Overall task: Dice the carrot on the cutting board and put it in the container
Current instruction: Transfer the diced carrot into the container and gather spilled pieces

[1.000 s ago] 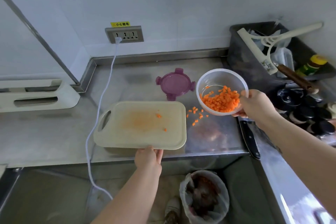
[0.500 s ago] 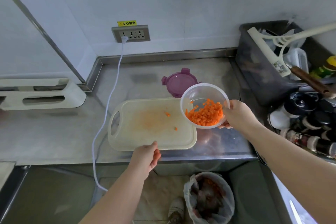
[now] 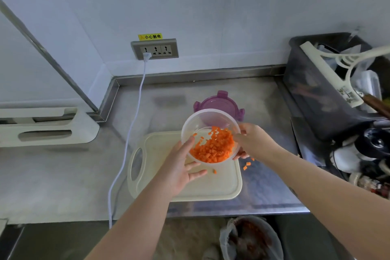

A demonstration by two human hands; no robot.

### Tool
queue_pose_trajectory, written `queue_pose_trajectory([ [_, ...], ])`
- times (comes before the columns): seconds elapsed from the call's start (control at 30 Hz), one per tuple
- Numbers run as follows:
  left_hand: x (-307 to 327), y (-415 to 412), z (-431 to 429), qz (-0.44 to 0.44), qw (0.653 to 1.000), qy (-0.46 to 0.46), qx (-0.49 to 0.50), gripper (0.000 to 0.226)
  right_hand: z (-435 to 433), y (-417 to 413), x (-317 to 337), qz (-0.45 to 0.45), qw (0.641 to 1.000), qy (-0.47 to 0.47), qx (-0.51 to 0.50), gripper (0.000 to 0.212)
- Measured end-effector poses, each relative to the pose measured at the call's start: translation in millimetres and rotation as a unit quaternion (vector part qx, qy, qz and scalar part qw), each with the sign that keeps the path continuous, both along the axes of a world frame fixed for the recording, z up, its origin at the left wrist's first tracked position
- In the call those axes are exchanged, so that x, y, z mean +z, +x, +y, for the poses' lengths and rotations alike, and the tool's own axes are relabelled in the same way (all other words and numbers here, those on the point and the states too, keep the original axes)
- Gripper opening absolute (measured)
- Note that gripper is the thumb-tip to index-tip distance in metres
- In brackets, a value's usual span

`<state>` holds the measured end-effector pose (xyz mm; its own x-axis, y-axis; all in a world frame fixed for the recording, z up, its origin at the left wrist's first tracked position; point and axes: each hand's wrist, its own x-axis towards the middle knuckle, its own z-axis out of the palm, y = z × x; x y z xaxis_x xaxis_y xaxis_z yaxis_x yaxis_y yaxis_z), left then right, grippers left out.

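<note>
Both hands out front: right hand (image 3: 251, 141) grips tilted container (image 3: 203, 119) by its right rim, left hand (image 3: 179, 168) flat-fingered against its left side; diced carrot (image 3: 213, 146) inside, above cutting board (image 3: 211, 189).

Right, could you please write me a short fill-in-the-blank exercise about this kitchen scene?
1. The clear container holds diced ____.
2. The lid lying behind it is ____ in colour.
3. The right hand grips the container above the cutting ____.
4. A white cable is plugged into the wall ____.
Missing words: carrot; purple; board; socket.
</note>
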<state>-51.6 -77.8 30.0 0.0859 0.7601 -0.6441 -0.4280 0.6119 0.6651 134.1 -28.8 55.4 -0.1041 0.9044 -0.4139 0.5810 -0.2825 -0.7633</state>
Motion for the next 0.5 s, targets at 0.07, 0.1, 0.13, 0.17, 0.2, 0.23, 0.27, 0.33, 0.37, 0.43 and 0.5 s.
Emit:
queue_pose_trajectory([
  [0.07, -3.1, -5.3, 4.5, -0.016, 1.0, 0.008, 0.025, 0.056, 9.1, -6.7, -1.9, 0.017, 0.999, -0.001, 0.031, 0.019],
  [0.1, -4.4, -9.1, 6.7, -0.016, 0.999, 0.013, 0.036, 0.054, 16.7, -7.8, -4.6, 0.03, 0.999, -0.007, 0.037, 0.02],
  [0.13, -4.9, -13.4, 8.6, -0.01, 0.999, 0.02, 0.041, 0.054, 25.8, -7.1, -8.4, 0.04, 0.998, -0.015, 0.035, 0.023],
  [0.17, -5.3, -18.8, 9.8, -0.004, 0.999, 0.025, 0.042, 0.055, 36.8, -4.5, -14.9, 0.024, 0.999, -0.01, 0.027, 0.028],
  [0.2, -5.6, -24.7, 10.7, 0.001, 0.999, 0.028, 0.042, 0.057, 48.5, -0.3, -22.3, -0.038, 0.999, 0.017, 0.032, 0.031],
  [0.23, -5.4, -30.7, 11.1, 0.002, 0.999, 0.028, 0.045, 0.06, 59.1, 4.4, -31.4, -0.129, 0.989, 0.051, 0.059, 0.034],
  [0.27, -4.6, -36.4, 11.6, 0.001, 0.998, 0.026, 0.049, 0.063, 68.0, 7.7, -41.7, -0.216, 0.968, 0.074, 0.099, 0.036],
  [0.33, -2.7, -45.1, 13.4, -0.003, 0.998, 0.021, 0.064, 0.068, 80.7, 9.0, -57.1, -0.333, 0.919, 0.099, 0.187, 0.04],
  [0.37, -1.3, -48.4, 14.3, -0.005, 0.997, 0.02, 0.073, 0.07, 85.6, 7.3, -63.5, -0.37, 0.896, 0.109, 0.222, 0.042],
  [0.43, 1.7, -54.6, 16.8, -0.003, 0.996, 0.025, 0.088, 0.072, 95.1, 1.6, -74.2, -0.425, 0.854, 0.147, 0.261, 0.039],
  [0.5, 5.5, -59.9, 18.4, 0.002, 0.995, 0.032, 0.091, 0.071, 103.0, -1.5, -83.0, -0.465, 0.821, 0.189, 0.272, 0.031],
])
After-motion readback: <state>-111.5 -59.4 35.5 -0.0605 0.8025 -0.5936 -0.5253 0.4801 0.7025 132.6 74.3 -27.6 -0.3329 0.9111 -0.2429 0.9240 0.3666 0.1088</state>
